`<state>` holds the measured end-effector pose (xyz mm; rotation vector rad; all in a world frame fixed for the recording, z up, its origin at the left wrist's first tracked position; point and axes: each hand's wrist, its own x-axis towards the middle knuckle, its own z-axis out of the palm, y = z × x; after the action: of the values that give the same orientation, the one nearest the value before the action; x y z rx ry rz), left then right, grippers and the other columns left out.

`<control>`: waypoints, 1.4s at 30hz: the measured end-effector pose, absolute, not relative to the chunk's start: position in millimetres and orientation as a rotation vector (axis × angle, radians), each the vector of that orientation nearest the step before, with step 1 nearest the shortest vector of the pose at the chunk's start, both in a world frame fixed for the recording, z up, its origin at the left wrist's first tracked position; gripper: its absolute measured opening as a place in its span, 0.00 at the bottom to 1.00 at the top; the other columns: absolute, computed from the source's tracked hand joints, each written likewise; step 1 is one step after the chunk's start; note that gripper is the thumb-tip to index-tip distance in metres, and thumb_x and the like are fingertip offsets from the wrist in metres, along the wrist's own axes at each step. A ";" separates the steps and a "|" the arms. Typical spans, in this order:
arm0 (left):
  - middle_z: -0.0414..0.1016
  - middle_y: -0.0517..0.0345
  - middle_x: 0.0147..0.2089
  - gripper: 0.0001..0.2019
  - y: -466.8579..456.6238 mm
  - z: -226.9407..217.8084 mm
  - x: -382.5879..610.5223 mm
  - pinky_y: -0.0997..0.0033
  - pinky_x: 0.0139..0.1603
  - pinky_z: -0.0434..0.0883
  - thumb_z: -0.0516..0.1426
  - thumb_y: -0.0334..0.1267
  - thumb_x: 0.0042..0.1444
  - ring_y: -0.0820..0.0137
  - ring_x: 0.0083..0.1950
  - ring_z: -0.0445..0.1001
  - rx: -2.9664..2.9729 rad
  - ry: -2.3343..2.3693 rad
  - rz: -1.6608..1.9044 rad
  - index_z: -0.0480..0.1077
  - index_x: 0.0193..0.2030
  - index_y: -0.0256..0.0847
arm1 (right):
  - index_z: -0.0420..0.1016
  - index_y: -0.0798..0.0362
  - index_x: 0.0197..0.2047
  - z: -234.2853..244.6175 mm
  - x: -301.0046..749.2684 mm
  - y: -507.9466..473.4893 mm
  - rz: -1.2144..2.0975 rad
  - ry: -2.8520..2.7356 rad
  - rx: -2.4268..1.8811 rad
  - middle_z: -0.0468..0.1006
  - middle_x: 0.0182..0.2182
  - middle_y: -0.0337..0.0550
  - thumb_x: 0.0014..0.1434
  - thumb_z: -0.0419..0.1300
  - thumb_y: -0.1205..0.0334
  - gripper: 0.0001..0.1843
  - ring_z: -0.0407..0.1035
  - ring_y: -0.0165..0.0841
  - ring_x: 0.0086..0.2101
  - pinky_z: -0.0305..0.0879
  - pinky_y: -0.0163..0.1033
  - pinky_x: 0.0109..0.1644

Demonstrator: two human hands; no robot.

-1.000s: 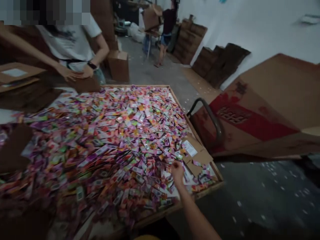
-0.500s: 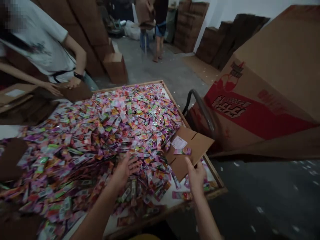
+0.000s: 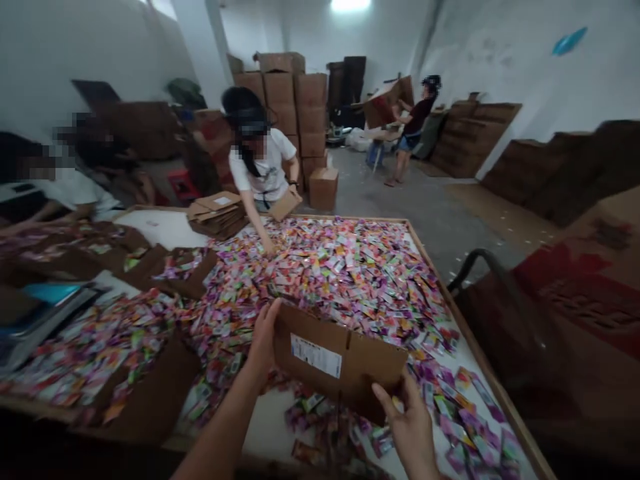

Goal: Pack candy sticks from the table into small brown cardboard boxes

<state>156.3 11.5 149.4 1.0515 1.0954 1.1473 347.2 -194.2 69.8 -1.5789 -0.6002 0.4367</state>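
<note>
A flat brown cardboard box (image 3: 370,360) with a white label (image 3: 316,355) is tilted up between my hands, over the near part of the table. My left hand (image 3: 264,333) is closed on its left end, the fingers hidden behind the board. At the right end, my right hand (image 3: 407,413) pinches the lower edge, thumb on the face towards me. Small colourful wrapped sachets (image 3: 345,263) lie in a wide heap under and behind the cardboard. More loose sachets (image 3: 470,413) are spread to the right of my right hand.
The wooden table rim (image 3: 433,260) runs along the right, with a cart handle (image 3: 480,257) beyond it. Opposite, a co-worker (image 3: 265,167) reaches into the heap beside stacked flat boxes (image 3: 217,210). Open boxes of sachets (image 3: 185,270) stand left. Another person (image 3: 410,123) carries a carton.
The view has swung left and up. The cardboard has been lifted off the heap, and my left hand, empty before, now holds its left end. The co-worker's hand has reached into the sachets.
</note>
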 end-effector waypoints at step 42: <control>0.71 0.39 0.48 0.40 -16.4 -10.7 -62.5 0.48 0.54 0.70 0.58 0.63 0.42 0.48 0.51 0.71 1.928 1.601 0.956 0.65 0.53 0.31 | 0.78 0.52 0.46 7.3 188.6 -89.2 0.752 -1.461 -1.584 0.80 0.44 0.43 0.42 0.75 0.58 0.26 0.72 0.38 0.46 0.67 0.40 0.53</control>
<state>-62.5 -16.4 -10.7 1.9283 1.6013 0.9561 188.6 -89.2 7.3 -1.5837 -1.4605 0.7520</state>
